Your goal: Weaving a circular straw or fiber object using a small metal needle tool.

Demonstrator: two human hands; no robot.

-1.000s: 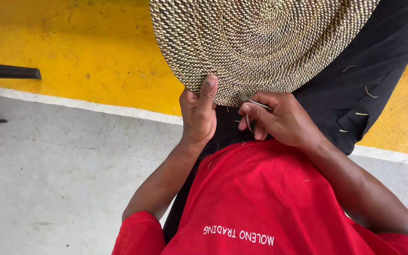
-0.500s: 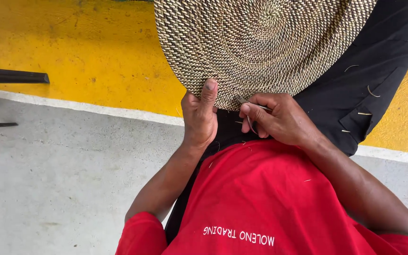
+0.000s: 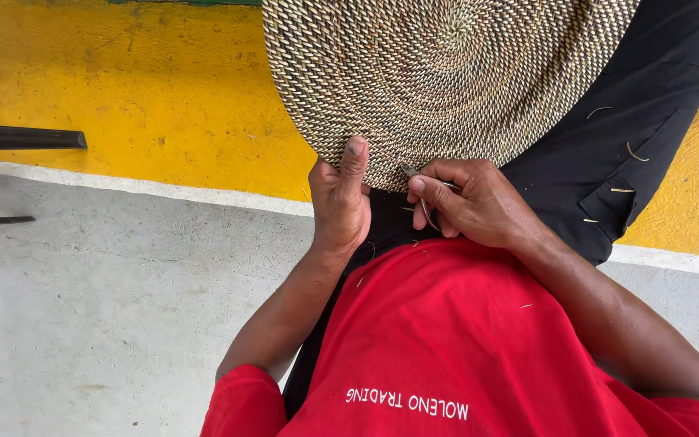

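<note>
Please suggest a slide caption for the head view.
Left hand grips a round woven mat's edge while right hand works it with small pliers.

Workshop floor: bare concrete (yellow-painted band).

A grey concrete floor is seen below a yellow painted band, edged by a white line. Dark bars are seen at left.

Left hand thumb raised; right hand fingers pinched.
</note>
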